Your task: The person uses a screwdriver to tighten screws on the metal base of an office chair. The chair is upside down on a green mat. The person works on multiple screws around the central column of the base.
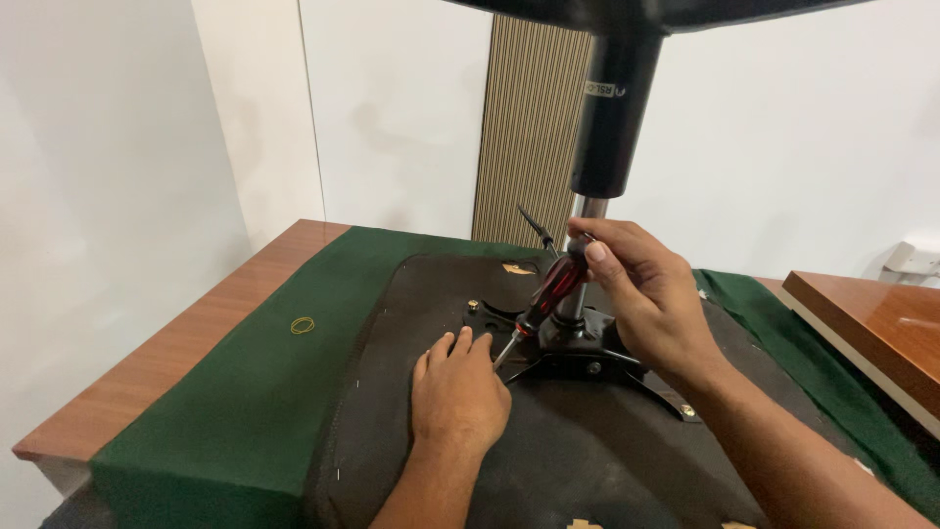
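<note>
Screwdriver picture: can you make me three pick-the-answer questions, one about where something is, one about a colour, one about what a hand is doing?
1. Where is the yellow ring?
A on the green cloth
B on the seat
C on a finger

2. What colour is the screwdriver handle?
A blue
B red and black
C yellow

3. What is the left hand doing?
A holding the screwdriver
B lying flat on the seat
C raised in the air

Answers: 1 A, it lies on the cloth left of the seat. 2 B, red with black. 3 B, its palm is down; the right hand grips the screwdriver.

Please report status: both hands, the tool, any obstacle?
Right hand grips screwdriver. Left hand flat on chair seat underside, steadying tip. Gas cylinder close beside.
</note>
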